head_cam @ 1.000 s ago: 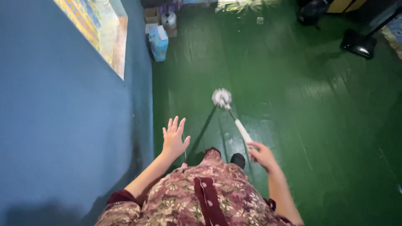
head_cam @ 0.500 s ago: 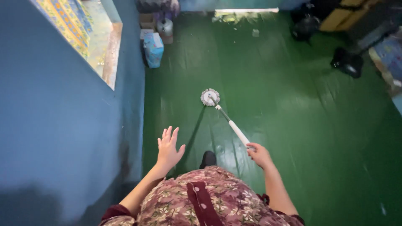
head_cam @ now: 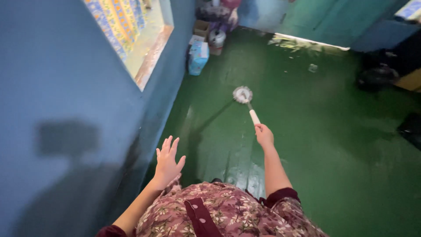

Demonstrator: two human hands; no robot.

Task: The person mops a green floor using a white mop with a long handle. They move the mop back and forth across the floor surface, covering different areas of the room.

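My right hand (head_cam: 264, 135) grips the white handle of a mop (head_cam: 254, 116), arm stretched forward. The mop's round white head (head_cam: 242, 94) rests on the wet green floor (head_cam: 333, 145) ahead of me. My left hand (head_cam: 168, 160) hangs free with fingers spread, close to the blue wall (head_cam: 66, 109), holding nothing. My floral patterned dress fills the bottom of the view.
A recess with a colourful patterned cloth (head_cam: 118, 19) opens in the blue wall. A light blue box (head_cam: 198, 57), a small kettle-like pot (head_cam: 216, 38) and cartons stand in the far corner. Dark objects (head_cam: 377, 77) sit at the right. A small bit of litter (head_cam: 312, 67) lies on the floor.
My right arm has reached further forward, pushing the mop head away from me. The view has swung left and up, showing more wall. My left hand stays spread.
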